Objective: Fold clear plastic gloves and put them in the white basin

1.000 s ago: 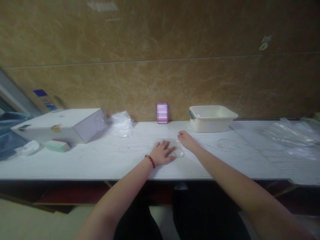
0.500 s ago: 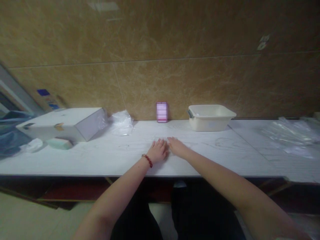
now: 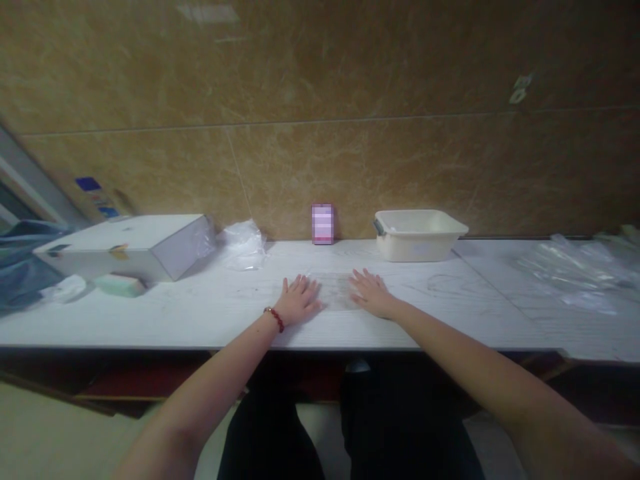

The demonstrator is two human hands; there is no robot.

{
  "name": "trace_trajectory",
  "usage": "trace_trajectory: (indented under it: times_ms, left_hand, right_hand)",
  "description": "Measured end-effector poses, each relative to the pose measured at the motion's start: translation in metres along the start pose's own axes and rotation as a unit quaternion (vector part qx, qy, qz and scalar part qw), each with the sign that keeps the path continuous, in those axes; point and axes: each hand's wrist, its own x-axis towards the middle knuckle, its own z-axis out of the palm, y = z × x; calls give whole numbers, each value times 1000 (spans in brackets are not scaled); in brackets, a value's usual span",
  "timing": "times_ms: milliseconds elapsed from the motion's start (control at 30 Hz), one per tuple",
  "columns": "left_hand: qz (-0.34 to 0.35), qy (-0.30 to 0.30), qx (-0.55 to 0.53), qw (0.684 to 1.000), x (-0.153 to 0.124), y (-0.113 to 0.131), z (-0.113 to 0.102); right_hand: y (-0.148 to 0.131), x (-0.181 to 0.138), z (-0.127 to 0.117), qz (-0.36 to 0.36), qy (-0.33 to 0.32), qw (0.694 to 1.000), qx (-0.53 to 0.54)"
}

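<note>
Left hand (image 3: 296,301) and right hand (image 3: 374,295) lie open, spread, palms down at opposite edges of a thin, clear plastic film (image 3: 336,292); it lies flat between them on the white, wood-grained surface (image 3: 200,313).

Clear, flat plastic film (image 3: 336,293): sides partly hidden beneath left hand (image 3: 297,301) and right hand (image 3: 373,295). Crumpled bluish plastic (image 3: 23,277): cut off at left. Upright, pink-screened rectangular device (image 3: 323,225): display blurred, illegible.

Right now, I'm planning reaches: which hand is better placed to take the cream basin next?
Probably the right hand: it lies nearer the cream basin, while the left hand is farther away.
</note>
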Motion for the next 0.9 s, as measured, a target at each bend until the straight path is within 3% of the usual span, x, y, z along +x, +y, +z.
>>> trace_trajectory:
  times_ms: [167, 367, 533, 700, 800, 833, 900]
  left_hand:
    - [21, 0, -22, 1000, -4, 17, -1]
    - [60, -15, -67, 996, 1, 53, 0]
    - [41, 8, -75, 996, 11, 69, 1]
    - [-1, 5, -164, 986, 31, 57, -18]
    - [-46, 1, -301, 953, 41, 37, -46]
    - [-60, 0, -377, 924, 43, 30, -57]
    - [-75, -27, -552, 830, 44, 17, -77]
  right_hand:
    - [0, -23, -25, -182, 28, 983, 3]
    - [-14, -17, -24, -251, 6, 966, -68]
    - [-20, -5, -31, -234, 39, 968, -84]
    - [-25, 10, -51, -170, 102, 980, 27]
    - [-23, 21, -59, -93, 185, 966, 155]
    - [-22, 25, -61, -57, 208, 954, 207]
    - [-19, 33, -63, 17, 211, 925, 315]
